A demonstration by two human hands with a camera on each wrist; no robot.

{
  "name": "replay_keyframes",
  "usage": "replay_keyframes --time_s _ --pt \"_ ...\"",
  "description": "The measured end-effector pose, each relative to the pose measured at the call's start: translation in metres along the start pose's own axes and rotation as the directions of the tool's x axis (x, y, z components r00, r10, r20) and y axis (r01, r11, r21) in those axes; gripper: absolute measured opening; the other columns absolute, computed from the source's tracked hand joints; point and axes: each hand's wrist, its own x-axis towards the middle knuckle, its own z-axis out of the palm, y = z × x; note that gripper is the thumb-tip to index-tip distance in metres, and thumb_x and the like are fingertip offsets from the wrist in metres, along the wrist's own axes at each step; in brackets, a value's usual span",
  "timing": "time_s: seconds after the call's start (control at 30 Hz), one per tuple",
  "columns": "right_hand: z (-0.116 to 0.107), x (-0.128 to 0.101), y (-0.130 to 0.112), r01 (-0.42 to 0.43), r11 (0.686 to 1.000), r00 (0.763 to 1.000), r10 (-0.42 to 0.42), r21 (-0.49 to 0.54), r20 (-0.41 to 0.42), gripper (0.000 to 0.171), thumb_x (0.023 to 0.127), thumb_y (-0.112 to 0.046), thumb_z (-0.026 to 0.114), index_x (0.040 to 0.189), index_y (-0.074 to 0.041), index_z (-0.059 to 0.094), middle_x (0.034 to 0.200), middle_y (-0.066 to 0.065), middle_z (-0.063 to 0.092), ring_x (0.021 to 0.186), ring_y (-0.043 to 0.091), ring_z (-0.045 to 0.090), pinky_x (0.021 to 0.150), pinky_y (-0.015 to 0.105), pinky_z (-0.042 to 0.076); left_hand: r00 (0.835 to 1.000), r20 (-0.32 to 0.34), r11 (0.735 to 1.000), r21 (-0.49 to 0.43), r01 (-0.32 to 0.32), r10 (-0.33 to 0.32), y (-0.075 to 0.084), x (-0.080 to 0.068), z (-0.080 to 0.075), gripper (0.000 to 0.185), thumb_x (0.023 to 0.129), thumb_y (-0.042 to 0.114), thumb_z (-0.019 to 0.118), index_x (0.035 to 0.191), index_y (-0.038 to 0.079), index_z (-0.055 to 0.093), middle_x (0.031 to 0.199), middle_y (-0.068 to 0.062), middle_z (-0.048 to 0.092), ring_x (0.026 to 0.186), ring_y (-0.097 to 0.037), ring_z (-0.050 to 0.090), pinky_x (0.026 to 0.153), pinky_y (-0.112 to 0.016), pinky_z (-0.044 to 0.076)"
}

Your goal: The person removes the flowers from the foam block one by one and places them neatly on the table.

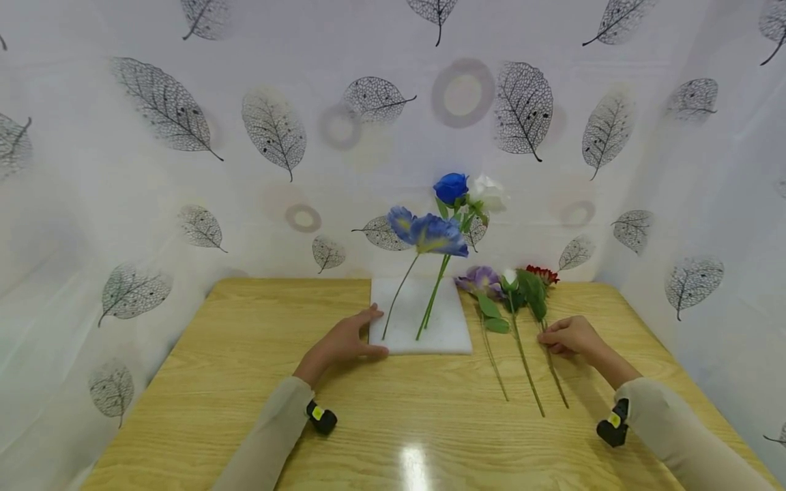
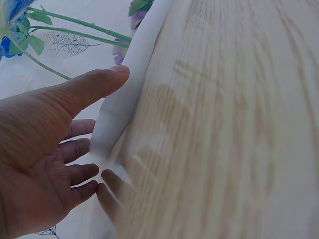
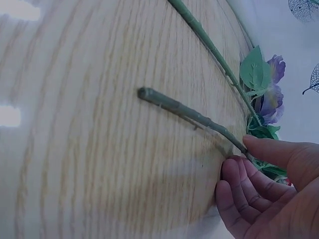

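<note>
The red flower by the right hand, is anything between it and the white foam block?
Yes. Two other loose flowers lie between them: the white bud and the purple flower. The right hand pinches the red flower by its stem, right of the foam block.

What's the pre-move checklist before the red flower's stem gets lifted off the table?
1. Right hand pinches red flower stem: ok.
2. Left hand rests on foam block edge: ok.
3. Foam block lies flat on table: ok.
4. Three stems already stand in the block: ok.
5. Neighbouring white bud stem clear of the pinched one: cannot tell near the leaves.
</note>
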Motion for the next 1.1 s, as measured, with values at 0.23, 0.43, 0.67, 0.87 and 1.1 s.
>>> replay_keyframes --time_s 0.23,0.43,0.67,0.87,1.1 --pt "-0.002 -0.001 -0.001 -0.003 1.000 1.000 0.003 -0.017 -0.003 0.019 0.095 -0.015 0.072 0.092 0.004 0.073 0.071 -0.002 0.071 0.063 0.012 0.065 0.057 0.028 0.057 1.000 -0.003 1.000 -0.001 -0.008 0.008 0.002 -0.001 -0.001 0.089 0.083 0.043 0.084 0.155 0.012 0.043 0.169 -0.006 0.026 0.156 -0.030 0.026 0.127 -0.049 0.026" --pt "-0.004 -0.003 -0.004 -0.010 1.000 1.000 0.010 -0.024 -0.008 0.023 0.096 -0.016 0.071 0.097 0.006 0.075 0.073 -0.002 0.073 0.064 0.011 0.066 0.058 0.028 0.058 1.000 -0.004 1.000 0.007 -0.018 0.018 0.005 -0.001 -0.003 0.089 0.083 0.042 0.085 0.155 0.010 0.043 0.168 -0.009 0.026 0.156 -0.032 0.027 0.127 -0.050 0.026" --pt "-0.010 -0.007 -0.008 -0.015 0.997 1.000 0.014 -0.077 -0.020 0.033 0.097 -0.020 0.069 0.108 0.011 0.073 0.079 0.001 0.075 0.070 0.015 0.070 0.063 0.033 0.061 1.000 0.000 1.000 0.018 -0.015 0.015 0.005 0.000 -0.002 0.090 0.082 0.044 0.084 0.155 0.011 0.043 0.168 -0.008 0.026 0.156 -0.031 0.026 0.127 -0.049 0.026" --pt "-0.020 -0.008 -0.010 0.004 0.994 1.000 -0.006 -0.106 -0.016 0.037 0.098 -0.020 0.068 0.110 0.015 0.070 0.079 0.004 0.075 0.071 0.017 0.071 0.066 0.036 0.062 1.000 -0.003 1.000 0.019 -0.018 0.018 0.003 0.000 -0.001 0.091 0.082 0.044 0.084 0.155 0.010 0.043 0.168 -0.009 0.026 0.156 -0.032 0.027 0.127 -0.050 0.026" --pt "-0.026 -0.009 -0.023 0.026 0.996 1.000 -0.027 -0.080 -0.004 0.042 0.100 -0.024 0.065 0.116 0.016 0.067 0.091 0.009 0.076 0.081 0.022 0.074 0.077 0.041 0.065 1.000 -0.001 1.000 0.017 -0.014 0.014 0.004 -0.001 -0.002 0.090 0.082 0.043 0.085 0.155 0.010 0.043 0.168 -0.009 0.026 0.156 -0.032 0.026 0.127 -0.050 0.025"
